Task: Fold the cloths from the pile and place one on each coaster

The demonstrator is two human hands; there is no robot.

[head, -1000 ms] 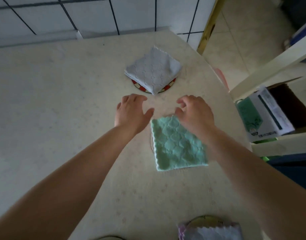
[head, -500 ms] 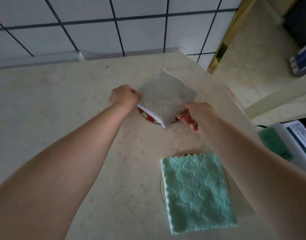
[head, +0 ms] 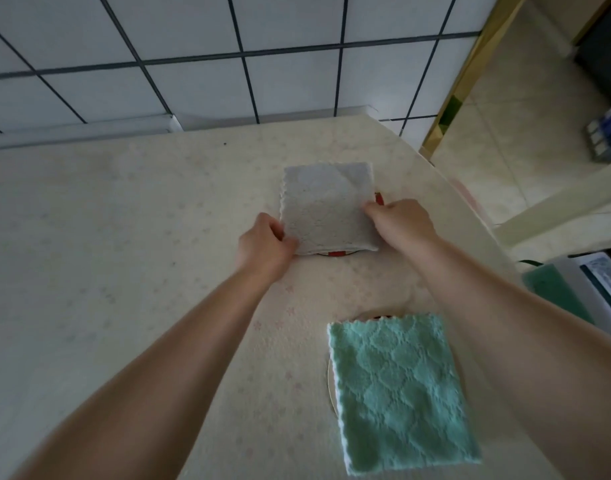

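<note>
A folded grey cloth (head: 326,206) lies square over a red-and-white coaster (head: 336,253), which shows only at the near edge and at the right side. My left hand (head: 264,245) pinches the cloth's near left corner. My right hand (head: 399,221) grips its right edge. Nearer to me, a folded mint-green cloth (head: 397,389) covers a second coaster (head: 330,379), of which only a pale rim peeks out at the left and top.
The cream table (head: 124,254) runs back to a white tiled wall (head: 228,57). Its right edge curves past the cloths, with a tiled floor (head: 525,133) beyond. A white-and-green box (head: 581,289) sits at the right.
The grey cloth was lying diagonally on its coaster; both hands took hold of it and turned it square. The view moved forward, so the green cloth sits nearer the bottom right.
</note>
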